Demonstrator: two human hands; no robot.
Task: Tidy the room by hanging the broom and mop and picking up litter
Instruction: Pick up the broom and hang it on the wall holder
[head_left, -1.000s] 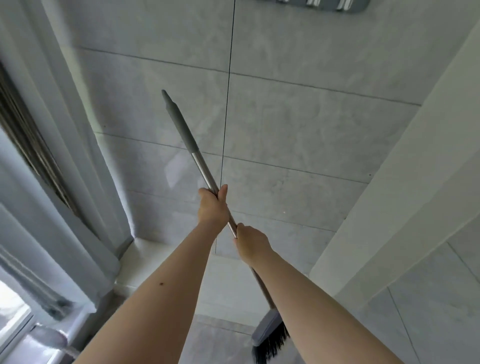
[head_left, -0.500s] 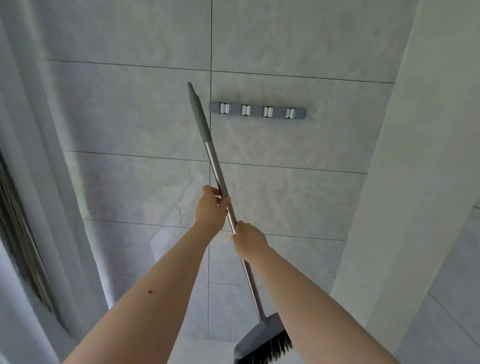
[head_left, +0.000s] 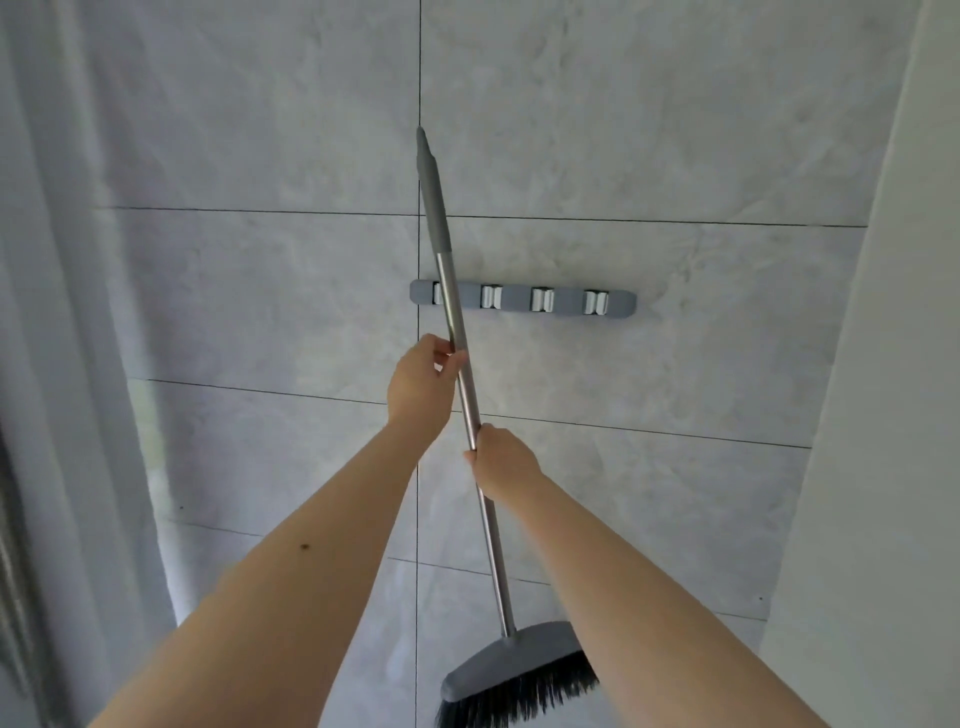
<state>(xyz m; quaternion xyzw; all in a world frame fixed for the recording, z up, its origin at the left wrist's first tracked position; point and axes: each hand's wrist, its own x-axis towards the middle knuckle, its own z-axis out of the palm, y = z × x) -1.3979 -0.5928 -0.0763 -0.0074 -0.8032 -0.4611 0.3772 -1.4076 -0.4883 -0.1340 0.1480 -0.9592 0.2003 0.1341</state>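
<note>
Broom (head_left: 470, 410): gripped by left hand (head_left: 422, 384) above and right hand (head_left: 503, 463) below, shaft crossing the leftmost clip of the wall rack (head_left: 522, 299). Step: hanging the broom. Next, likely: press shaft into clip, then release.

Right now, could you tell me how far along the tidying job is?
Nothing looks finished yet. In hand: the left hand and right hand grip the broom, whose metal handle crosses the leftmost clip of the wall rack; whether it is seated cannot be told. The other three clips hold nothing. Left: securing the broom, hanging the mop and picking up litter, neither in view.
</note>
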